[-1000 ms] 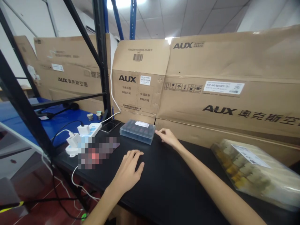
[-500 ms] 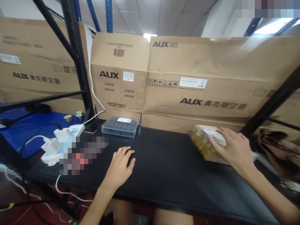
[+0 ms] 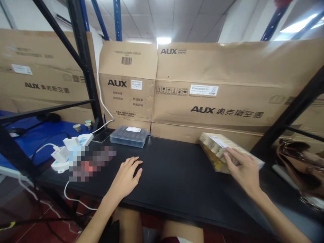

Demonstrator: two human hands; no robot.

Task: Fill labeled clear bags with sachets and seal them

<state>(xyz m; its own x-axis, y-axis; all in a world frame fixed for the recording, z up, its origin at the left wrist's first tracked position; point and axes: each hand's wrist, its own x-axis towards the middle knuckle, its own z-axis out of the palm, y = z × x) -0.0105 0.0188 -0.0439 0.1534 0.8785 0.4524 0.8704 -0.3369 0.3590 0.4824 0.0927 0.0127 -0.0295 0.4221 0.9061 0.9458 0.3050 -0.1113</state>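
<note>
My left hand [image 3: 126, 174] lies flat and open on the black table [image 3: 177, 182], palm down, holding nothing. My right hand [image 3: 241, 167] rests on top of a clear plastic pack of yellow and beige pieces [image 3: 217, 148] with a white label, at the table's right. The fingers are spread over the pack's near end; whether they grip it I cannot tell. A clear lidded plastic box [image 3: 129, 136] with dark items inside sits at the back of the table, apart from both hands.
Large AUX cardboard cartons [image 3: 202, 94] wall the back. Black rack posts stand at left [image 3: 83, 64] and right [image 3: 288, 118]. A white power strip with chargers [image 3: 68, 148], a phone [image 3: 101, 136] and a brown bag [image 3: 298, 165] lie around.
My right hand left the clear box, crossed to the right and landed on the plastic pack, which then tilted a little. The view swung right. My left hand stayed put.
</note>
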